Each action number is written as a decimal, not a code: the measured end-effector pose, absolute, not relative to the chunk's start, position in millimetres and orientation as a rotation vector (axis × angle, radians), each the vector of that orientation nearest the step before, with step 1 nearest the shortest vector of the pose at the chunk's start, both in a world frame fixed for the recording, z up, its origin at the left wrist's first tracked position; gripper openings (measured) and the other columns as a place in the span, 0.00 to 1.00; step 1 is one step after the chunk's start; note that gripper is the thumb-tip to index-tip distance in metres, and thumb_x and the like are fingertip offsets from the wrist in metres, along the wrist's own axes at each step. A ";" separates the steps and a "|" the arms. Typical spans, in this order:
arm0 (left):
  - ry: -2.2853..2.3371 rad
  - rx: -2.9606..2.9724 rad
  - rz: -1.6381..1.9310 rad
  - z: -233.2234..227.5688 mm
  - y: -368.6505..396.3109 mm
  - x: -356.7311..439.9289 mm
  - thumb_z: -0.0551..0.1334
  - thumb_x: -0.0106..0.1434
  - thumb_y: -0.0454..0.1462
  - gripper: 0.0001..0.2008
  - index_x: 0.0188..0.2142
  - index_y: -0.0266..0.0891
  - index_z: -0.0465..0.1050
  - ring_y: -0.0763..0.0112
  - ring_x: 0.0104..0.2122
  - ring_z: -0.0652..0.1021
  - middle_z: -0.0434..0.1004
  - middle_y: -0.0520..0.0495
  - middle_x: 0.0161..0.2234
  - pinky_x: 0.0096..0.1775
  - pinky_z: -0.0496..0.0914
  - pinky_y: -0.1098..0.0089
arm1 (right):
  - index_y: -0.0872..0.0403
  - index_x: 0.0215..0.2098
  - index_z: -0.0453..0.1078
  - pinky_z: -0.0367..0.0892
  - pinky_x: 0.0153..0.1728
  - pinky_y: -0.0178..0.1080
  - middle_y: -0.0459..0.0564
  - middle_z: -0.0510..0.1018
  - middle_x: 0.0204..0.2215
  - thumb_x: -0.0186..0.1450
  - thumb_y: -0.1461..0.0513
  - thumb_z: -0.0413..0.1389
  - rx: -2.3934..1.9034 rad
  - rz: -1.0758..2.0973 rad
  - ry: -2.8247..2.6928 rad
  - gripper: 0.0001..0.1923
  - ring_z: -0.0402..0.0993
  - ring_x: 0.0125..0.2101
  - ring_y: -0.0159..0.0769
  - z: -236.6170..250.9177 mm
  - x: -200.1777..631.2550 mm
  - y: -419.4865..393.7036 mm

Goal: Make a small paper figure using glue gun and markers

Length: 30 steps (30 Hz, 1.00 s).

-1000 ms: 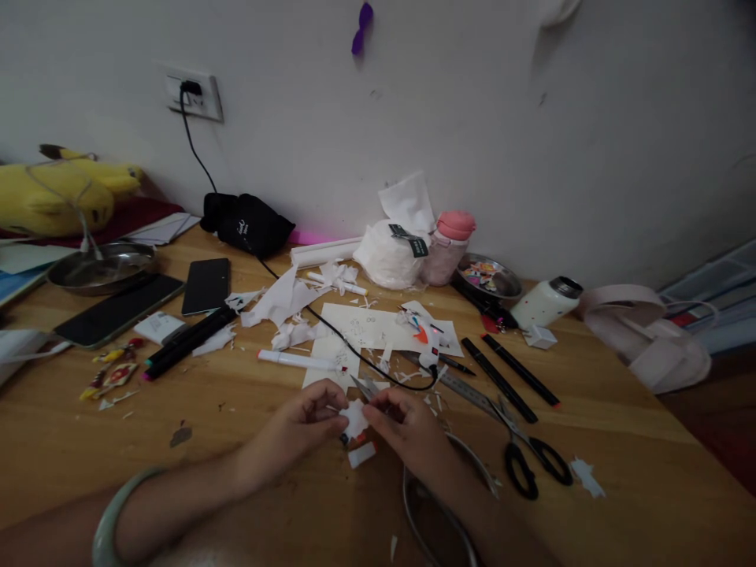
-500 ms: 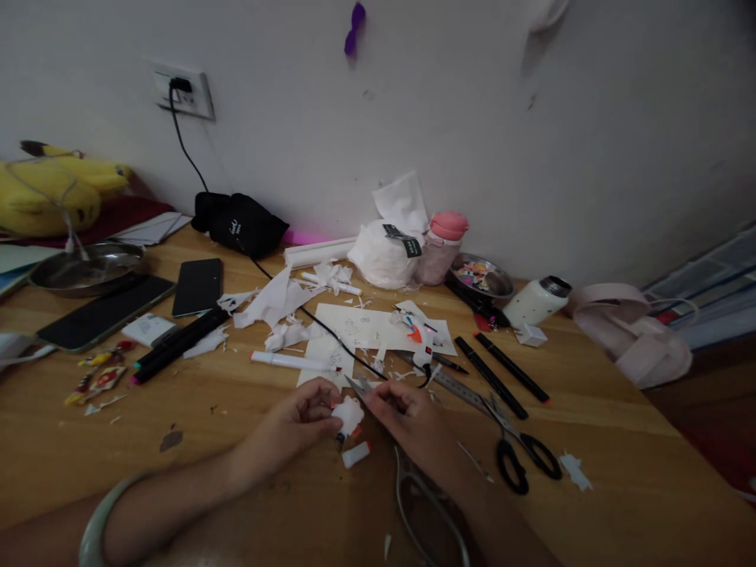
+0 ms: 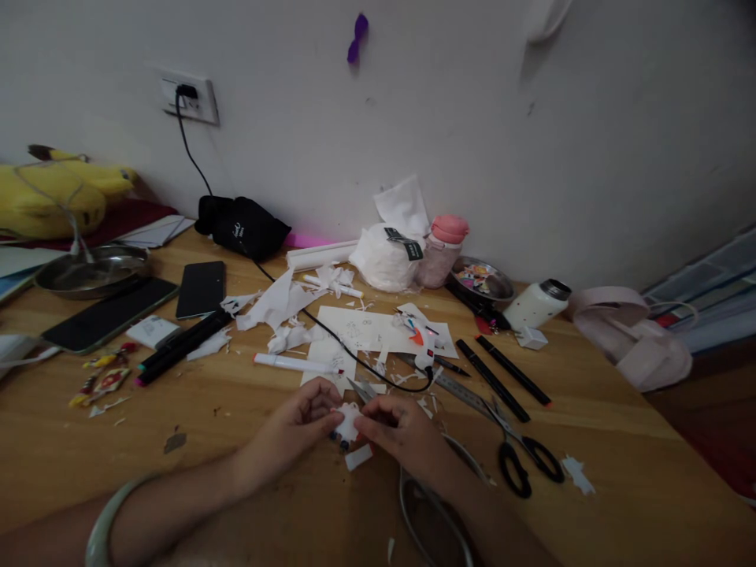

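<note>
Near the front edge of the bench [image 3: 620,488], the left hand [image 3: 295,429] and right hand [image 3: 398,429] each pinched the small white paper cutout [image 3: 347,421] in a closed grip.

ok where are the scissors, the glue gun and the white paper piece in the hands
scissors [image 3: 528,459], head view, on the black handles
glue gun [image 3: 424,344], head view, on its white body
white paper piece [image 3: 348,420], head view, middle of the paper

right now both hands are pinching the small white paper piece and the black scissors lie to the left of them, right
Not quite. The black scissors lie to the right of the hands, not the left. The head view shows the left hand and right hand both pinching the small white paper piece.
</note>
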<state>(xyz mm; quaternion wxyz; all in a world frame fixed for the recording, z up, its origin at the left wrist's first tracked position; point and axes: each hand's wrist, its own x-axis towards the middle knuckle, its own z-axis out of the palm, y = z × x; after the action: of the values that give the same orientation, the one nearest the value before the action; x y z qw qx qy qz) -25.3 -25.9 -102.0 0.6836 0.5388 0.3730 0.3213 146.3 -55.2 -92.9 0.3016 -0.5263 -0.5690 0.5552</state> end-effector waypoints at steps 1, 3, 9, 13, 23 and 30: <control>0.839 1.219 0.729 -103.5 -25.1 -25.6 0.61 0.51 0.42 0.12 0.29 0.40 0.60 0.75 0.28 0.68 0.64 0.56 0.25 0.32 0.62 0.74 | 0.59 0.28 0.67 0.62 0.28 0.30 0.49 0.74 0.25 0.58 0.54 0.52 -1.396 1.433 -1.549 0.14 0.71 0.27 0.31 -92.6 146.7 -55.2; 0.861 1.255 0.759 -106.1 -22.9 -26.6 0.61 0.51 0.42 0.11 0.27 0.40 0.59 0.76 0.26 0.66 0.61 0.57 0.24 0.30 0.60 0.75 | 0.58 0.27 0.67 0.61 0.26 0.30 0.48 0.73 0.23 0.59 0.51 0.48 -1.470 1.256 -1.634 0.18 0.69 0.26 0.31 -91.6 151.8 -52.7; 0.909 1.322 0.761 -106.7 -17.4 -27.3 0.60 0.53 0.42 0.09 0.28 0.39 0.63 0.75 0.26 0.66 0.63 0.55 0.25 0.30 0.60 0.75 | 0.56 0.26 0.67 0.58 0.29 0.37 0.53 0.73 0.29 0.61 0.47 0.41 -2.286 0.118 -1.609 0.24 0.69 0.31 0.40 -87.2 202.8 -23.1; 0.924 1.338 0.755 -107.1 -18.2 -27.3 0.59 0.54 0.42 0.10 0.32 0.39 0.63 0.75 0.26 0.66 0.64 0.55 0.25 0.30 0.60 0.74 | 0.57 0.27 0.69 0.59 0.30 0.41 0.60 0.74 0.29 0.58 0.43 0.39 -2.529 0.178 -1.556 0.30 0.70 0.33 0.49 -90.7 224.3 -1.3; 0.936 1.377 0.821 -105.0 -18.4 -28.8 0.60 0.53 0.39 0.07 0.27 0.38 0.64 0.77 0.25 0.65 0.63 0.55 0.24 0.28 0.61 0.76 | 0.57 0.23 0.67 0.60 0.29 0.39 0.55 0.71 0.21 0.55 0.48 0.43 -2.212 0.583 -1.480 0.22 0.69 0.26 0.42 -104.5 232.1 10.0; 1.041 1.579 0.994 -100.6 -8.4 -40.4 0.59 0.54 0.38 0.05 0.30 0.38 0.67 0.73 0.29 0.71 0.70 0.52 0.27 0.32 0.66 0.72 | 0.57 0.34 0.61 0.62 0.33 0.33 0.49 0.70 0.28 0.55 0.54 0.47 -1.689 0.763 -1.387 0.16 0.67 0.29 0.33 -95.5 221.7 -8.8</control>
<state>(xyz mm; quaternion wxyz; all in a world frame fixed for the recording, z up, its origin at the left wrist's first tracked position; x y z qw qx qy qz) -40.4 -8.4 -100.6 0.4818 0.6475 0.4270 0.4077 221.7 -8.8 -95.5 0.4018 -0.6681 -0.5487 0.3017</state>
